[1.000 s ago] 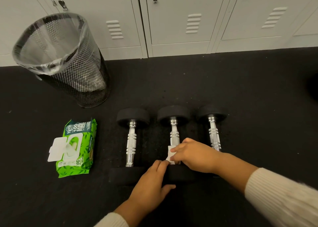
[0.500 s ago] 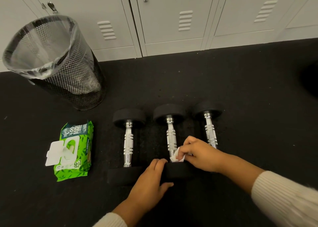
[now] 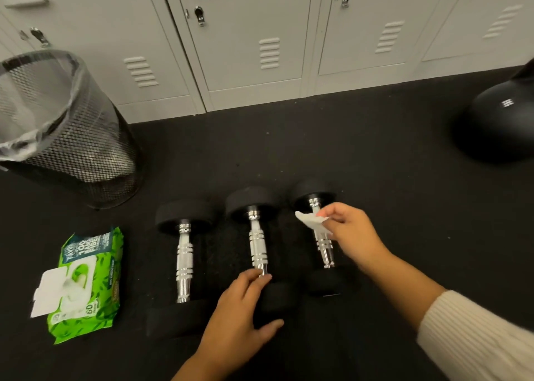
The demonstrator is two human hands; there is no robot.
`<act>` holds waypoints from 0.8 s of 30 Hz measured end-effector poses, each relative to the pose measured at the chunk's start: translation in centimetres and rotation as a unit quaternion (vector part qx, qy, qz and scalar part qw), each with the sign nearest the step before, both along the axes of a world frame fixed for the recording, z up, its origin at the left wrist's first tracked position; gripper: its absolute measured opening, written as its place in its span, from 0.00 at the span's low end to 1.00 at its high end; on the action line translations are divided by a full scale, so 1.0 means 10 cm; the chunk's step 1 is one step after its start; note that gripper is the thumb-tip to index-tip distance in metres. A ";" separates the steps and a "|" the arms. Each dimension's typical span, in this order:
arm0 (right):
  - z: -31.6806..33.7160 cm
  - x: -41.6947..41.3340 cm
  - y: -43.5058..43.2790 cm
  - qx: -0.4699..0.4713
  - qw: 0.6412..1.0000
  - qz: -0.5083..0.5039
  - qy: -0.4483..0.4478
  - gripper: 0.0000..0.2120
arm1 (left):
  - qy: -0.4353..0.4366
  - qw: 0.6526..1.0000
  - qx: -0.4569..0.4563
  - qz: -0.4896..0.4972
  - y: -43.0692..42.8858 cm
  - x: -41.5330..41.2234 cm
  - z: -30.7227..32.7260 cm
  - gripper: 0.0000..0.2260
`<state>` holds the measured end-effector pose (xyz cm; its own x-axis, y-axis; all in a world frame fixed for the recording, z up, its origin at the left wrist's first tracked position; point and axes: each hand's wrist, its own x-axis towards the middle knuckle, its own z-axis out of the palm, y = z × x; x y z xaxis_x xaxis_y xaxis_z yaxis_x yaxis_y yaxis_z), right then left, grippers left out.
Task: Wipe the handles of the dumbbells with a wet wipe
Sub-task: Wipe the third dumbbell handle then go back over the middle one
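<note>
Three dumbbells with chrome handles and black ends lie side by side on the dark floor: the left dumbbell (image 3: 184,260), the middle dumbbell (image 3: 257,243) and the right dumbbell (image 3: 323,243). My right hand (image 3: 354,233) pinches a crumpled white wet wipe (image 3: 310,221) over the far end of the right dumbbell's handle. My left hand (image 3: 241,308) rests on the near black end of the middle dumbbell, fingers curled over it.
A green wet-wipe pack (image 3: 83,282) with its white lid flipped open lies left of the dumbbells. A black mesh bin (image 3: 72,138) with a clear liner stands at the back left. Grey lockers (image 3: 260,42) line the back. A dark round weight (image 3: 500,126) sits at the right.
My right hand has left the near end of the middle dumbbell's handle and carried the wipe to the far end of the right dumbbell's handle. My left hand stays on the middle dumbbell.
</note>
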<state>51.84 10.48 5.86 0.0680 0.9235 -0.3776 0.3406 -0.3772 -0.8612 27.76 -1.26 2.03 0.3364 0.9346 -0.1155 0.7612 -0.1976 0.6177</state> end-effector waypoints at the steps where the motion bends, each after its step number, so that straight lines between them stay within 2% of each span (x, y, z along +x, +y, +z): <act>1: -0.02 0.08 0.02 -0.007 0.999 -0.029 0.022 0.11 | 0.018 1.000 0.026 -0.004 0.01 0.09 0.00 0.31; 5: -0.14 0.25 0.10 -0.004 0.998 -0.061 0.021 0.14 | 0.062 0.993 0.089 -0.044 0.15 0.42 0.07 0.28; 8: -0.17 0.14 0.15 0.044 0.998 -0.020 -0.049 0.14 | 0.091 0.988 0.092 -0.083 0.25 0.65 0.14 0.30; 10: -0.19 0.01 0.19 0.106 0.988 0.035 -0.104 0.14 | 0.098 0.988 0.062 -0.102 0.29 0.80 0.15 0.33; 14: -0.31 -0.11 0.27 0.258 0.907 0.189 -0.274 0.15 | 0.174 0.972 0.066 -0.141 0.32 0.90 0.05 0.32; 18: -0.46 0.01 0.32 0.313 0.848 0.237 -0.355 0.18 | 0.197 0.966 0.097 -0.138 0.31 0.89 -0.09 0.27; 24: -0.41 0.11 0.37 0.192 0.740 0.448 -0.463 0.25 | 0.201 0.960 0.146 -0.129 0.31 0.91 -0.14 0.26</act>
